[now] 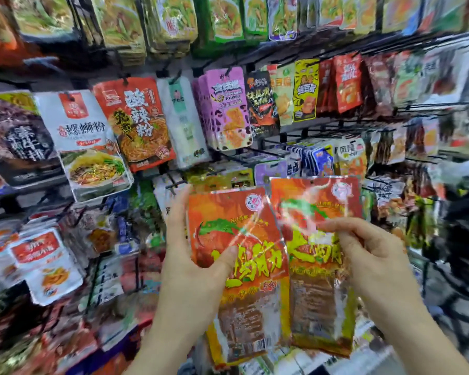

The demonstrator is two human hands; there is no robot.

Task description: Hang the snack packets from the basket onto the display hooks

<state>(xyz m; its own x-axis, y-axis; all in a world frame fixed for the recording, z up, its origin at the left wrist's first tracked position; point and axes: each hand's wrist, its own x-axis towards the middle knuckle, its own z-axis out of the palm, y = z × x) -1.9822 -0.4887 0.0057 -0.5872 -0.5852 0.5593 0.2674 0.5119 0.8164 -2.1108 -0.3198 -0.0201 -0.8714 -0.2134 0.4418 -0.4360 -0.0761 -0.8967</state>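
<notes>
Gleamed with shiny, crinkled plastic film across the left orange packet (244,239) and the right orange packet (320,201) at lower centre, white glare streaking both fronts. Looked thin, dark and metallic along the wire rack (309,131) at centre right. Appeared smoother and less glossy on the white noodle pouch (76,123) at upper left.

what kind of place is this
Most likely a snack aisle in a shop. Rows of sealed packets, like the purple packets and the red noodle packet, hang from hooks on a black wire rack, and the left hand grips the left orange packet, the right hand the right orange packet.
</notes>
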